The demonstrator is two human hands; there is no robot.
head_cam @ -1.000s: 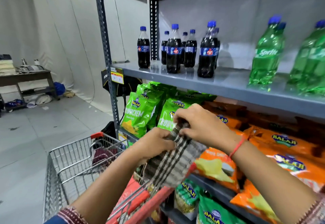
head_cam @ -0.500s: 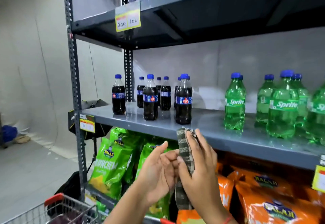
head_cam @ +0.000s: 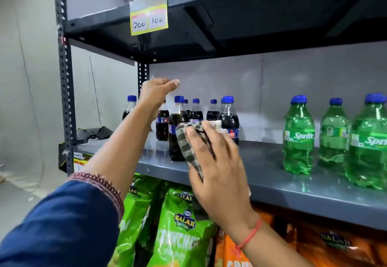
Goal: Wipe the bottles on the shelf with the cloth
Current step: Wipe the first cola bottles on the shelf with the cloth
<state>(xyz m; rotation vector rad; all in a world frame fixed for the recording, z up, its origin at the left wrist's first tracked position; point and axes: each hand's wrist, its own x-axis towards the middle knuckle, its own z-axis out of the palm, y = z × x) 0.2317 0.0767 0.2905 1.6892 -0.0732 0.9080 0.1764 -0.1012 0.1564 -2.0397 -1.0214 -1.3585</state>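
Several dark cola bottles (head_cam: 229, 120) with blue caps stand at the left of the grey shelf (head_cam: 293, 185). Green Sprite bottles (head_cam: 298, 139) stand at its right. My right hand (head_cam: 217, 168) holds a green-and-white checked cloth (head_cam: 186, 143) against the side of the front cola bottle (head_cam: 178, 124). My left hand (head_cam: 156, 93) is raised over the top of a cola bottle (head_cam: 162, 126) behind it, fingers bunched. That bottle's cap is hidden by the hand, so a grip cannot be made out.
A dark upper shelf with a yellow price tag (head_cam: 148, 16) hangs close above the bottles. Green snack bags (head_cam: 178, 225) and orange snack bags (head_cam: 335, 243) fill the shelf below. A perforated metal upright (head_cam: 63, 99) bounds the rack at left.
Both hands rose from in front of the snack bags to the bottle shelf. The left hand let go of the cloth and went up over a cola bottle; the right hand carried the cloth to the front bottle.
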